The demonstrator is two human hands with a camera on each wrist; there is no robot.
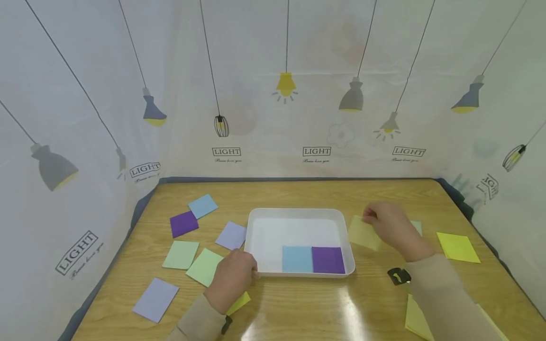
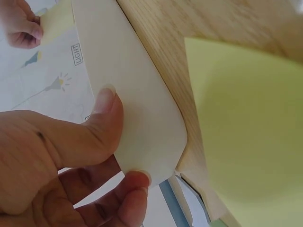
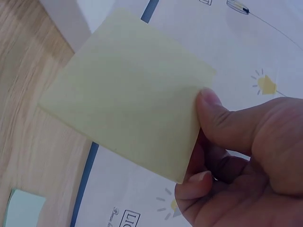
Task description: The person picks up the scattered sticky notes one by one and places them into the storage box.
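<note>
A white tray [image 1: 266, 237] sits on the wooden table, with a light blue sticky note [image 1: 297, 259] and a purple sticky note [image 1: 328, 260] side by side along its near edge at the right. My left hand [image 1: 233, 274] grips the tray's near left corner, thumb on the outer wall in the left wrist view. Just right of the tray, my right hand [image 1: 390, 229] pinches a pale yellow sticky note [image 3: 128, 99] by one edge, tilted above the table. Partly covered by my left hand lies a yellow note [image 1: 240, 303].
Left of the tray lie a blue note [image 1: 203, 206], a purple one [image 1: 184, 224], lavender notes [image 1: 155, 300] and green notes [image 1: 181, 255]. On the right are a bright yellow note [image 1: 458, 247], a green note [image 1: 416, 227] and yellow notes [image 1: 415, 317] partly behind my right sleeve.
</note>
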